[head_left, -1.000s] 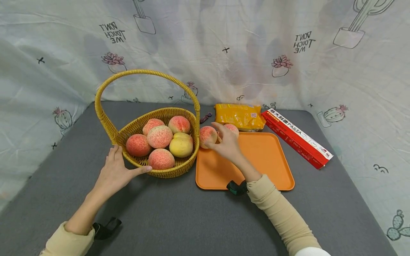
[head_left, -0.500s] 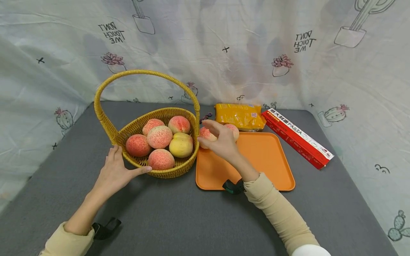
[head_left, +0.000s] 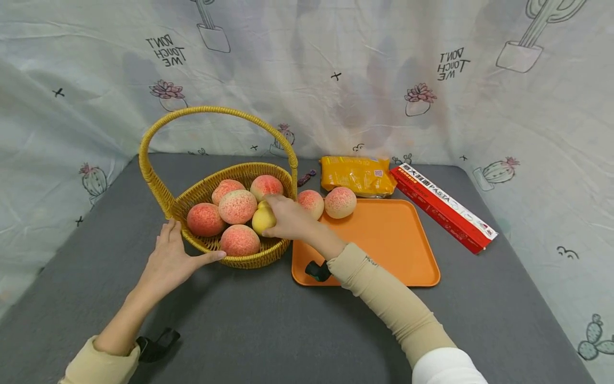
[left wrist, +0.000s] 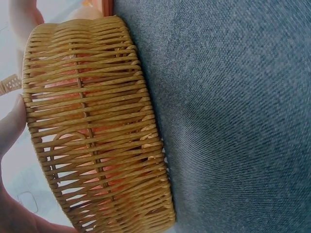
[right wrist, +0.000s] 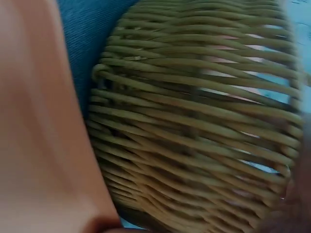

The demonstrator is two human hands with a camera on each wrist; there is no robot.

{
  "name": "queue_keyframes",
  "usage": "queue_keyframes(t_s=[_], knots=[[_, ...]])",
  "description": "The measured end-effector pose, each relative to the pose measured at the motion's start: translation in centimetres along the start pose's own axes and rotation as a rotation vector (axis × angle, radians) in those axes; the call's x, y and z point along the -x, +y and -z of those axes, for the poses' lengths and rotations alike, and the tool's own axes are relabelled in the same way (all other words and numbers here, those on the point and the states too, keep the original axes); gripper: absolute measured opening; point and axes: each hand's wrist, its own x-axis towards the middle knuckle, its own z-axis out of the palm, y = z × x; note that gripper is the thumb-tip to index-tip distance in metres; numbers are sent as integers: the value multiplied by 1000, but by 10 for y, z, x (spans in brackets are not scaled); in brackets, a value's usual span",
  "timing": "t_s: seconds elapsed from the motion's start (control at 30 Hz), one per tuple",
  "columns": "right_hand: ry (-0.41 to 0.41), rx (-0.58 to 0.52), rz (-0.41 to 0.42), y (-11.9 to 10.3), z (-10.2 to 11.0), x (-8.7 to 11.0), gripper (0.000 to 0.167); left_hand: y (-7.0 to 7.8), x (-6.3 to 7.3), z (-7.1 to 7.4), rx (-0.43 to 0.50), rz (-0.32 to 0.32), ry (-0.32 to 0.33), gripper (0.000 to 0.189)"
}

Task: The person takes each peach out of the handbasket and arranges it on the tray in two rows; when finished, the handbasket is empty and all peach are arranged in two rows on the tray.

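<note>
A yellow wicker basket [head_left: 254, 261] with a tall arched handle holds several pinkish-red peaches [head_left: 237, 206] and one yellow peach [head_left: 263, 218]. My left hand [head_left: 171, 261] rests on the basket's near left rim, its thumb and fingers spread wide. In the left wrist view, the thumb lies along the rim of the basket [left wrist: 97, 116]. My right hand [head_left: 293, 220] reaches under the handle and grips the yellow peach, covering its right side. Two more peaches [head_left: 340, 202] sit at the back left of the orange tray [head_left: 379, 240].
Behind the tray lies a yellow plastic packet [head_left: 357, 176]. A long red and white pasta box [head_left: 443, 208] lies at an angle to its right. A small purple item [head_left: 306, 177] is between the basket and the packet. A printed cloth [head_left: 307, 80] hangs behind the table.
My right hand has let go of a peach on the tray and moved left into the basket, onto the yellow peach. My left hand has stayed on the rim.
</note>
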Motion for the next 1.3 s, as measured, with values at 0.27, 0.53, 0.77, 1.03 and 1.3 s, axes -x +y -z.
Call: queue_keyframes(t_s=[0.27,0.53,0.77,1.03,1.3], knots=[[-52,217,-77,-6,-5,-11,78,3,0,-2,19,-20,17,128],[69,90,-72,-3,-9,-5,78,0,1,-4,18,-19,22,128],[221,-128,18,1,-13,4,85,-1,1,-4,17,-14,12,128],[368,-481,116,-3,3,24,86,-1,0,-2,12,-23,23,128],[456,-729,-10,2,18,49,83,-2,-1,-1,16,-18,20,129]])
